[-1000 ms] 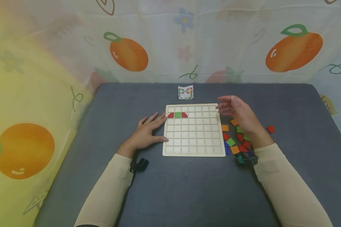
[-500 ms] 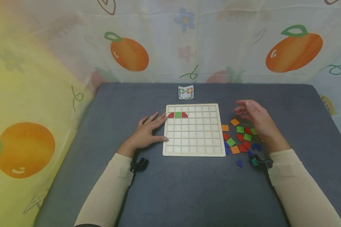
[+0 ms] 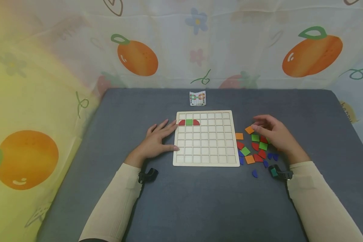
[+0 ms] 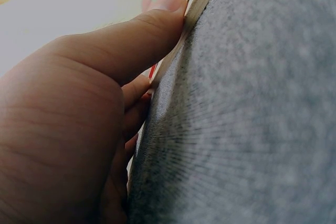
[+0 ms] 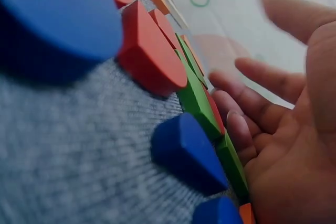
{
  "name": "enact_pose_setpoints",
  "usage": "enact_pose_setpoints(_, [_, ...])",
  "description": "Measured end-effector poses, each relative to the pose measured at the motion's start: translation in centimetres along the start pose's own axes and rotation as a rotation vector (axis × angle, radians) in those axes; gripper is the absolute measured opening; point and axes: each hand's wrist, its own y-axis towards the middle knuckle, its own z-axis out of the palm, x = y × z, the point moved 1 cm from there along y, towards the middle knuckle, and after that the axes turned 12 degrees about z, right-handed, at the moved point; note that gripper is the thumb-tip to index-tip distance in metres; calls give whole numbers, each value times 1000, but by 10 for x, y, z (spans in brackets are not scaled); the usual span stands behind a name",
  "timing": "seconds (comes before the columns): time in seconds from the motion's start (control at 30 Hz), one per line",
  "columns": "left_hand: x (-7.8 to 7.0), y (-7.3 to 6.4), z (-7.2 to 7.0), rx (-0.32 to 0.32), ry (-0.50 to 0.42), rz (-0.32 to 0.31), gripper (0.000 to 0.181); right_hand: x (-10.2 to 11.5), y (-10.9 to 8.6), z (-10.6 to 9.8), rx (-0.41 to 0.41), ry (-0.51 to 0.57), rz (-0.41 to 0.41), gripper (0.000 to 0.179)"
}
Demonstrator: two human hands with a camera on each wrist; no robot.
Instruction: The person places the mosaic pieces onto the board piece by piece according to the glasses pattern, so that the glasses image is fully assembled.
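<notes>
Lowered empty right hand [image 3: 274, 134] toward orange square tile [image 3: 249, 129] near gridded board's [image 3: 205, 143] right edge, seemingly choosing; resting unclenched left hand [image 3: 156, 143] on left edge.

Table [image 3: 181, 208]: dark grey top, far corners rounded; close up in the left wrist view, a fine, speckled nap. Printed cloth [image 3: 248, 43] hangs behind it, pale, lightly creased; the left side [image 3: 21, 104] shows strong yellow. Large orange fruit with green leaves: one upper left of centre [image 3: 137, 57], one upper right [image 3: 313, 56], one low at left [image 3: 27, 159]. Blue flower [image 3: 197, 22] above a pink flower [image 3: 196, 57]. Faded strawberry [image 3: 231, 81] by the table's far edge, partly hidden. Green curling tendril [image 3: 203, 80] nearby.
</notes>
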Motion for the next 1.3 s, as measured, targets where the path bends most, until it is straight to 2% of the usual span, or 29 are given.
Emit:
enact_pose_setpoints(0.17, [0,0,0,0,2,3,100,-2,2,4,-22,-54,23,56])
enact_pose_setpoints(0.43, [1,0,0,-1,-3,7,100,0,3,11,-51,-178,-16,40])
enact_pose_setpoints(0.87, [2,-1,2,-2,1,11,100,0,2,11,-60,-166,-5,30])
enact_pose_setpoints(1.03, [3,-1,2,2,4,14,100,3,1,13,-74,-142,-9,34])
enact_pose_setpoints(1.3, [3,-1,2,3,7,10,100,3,0,14,-102,-169,-19,28])
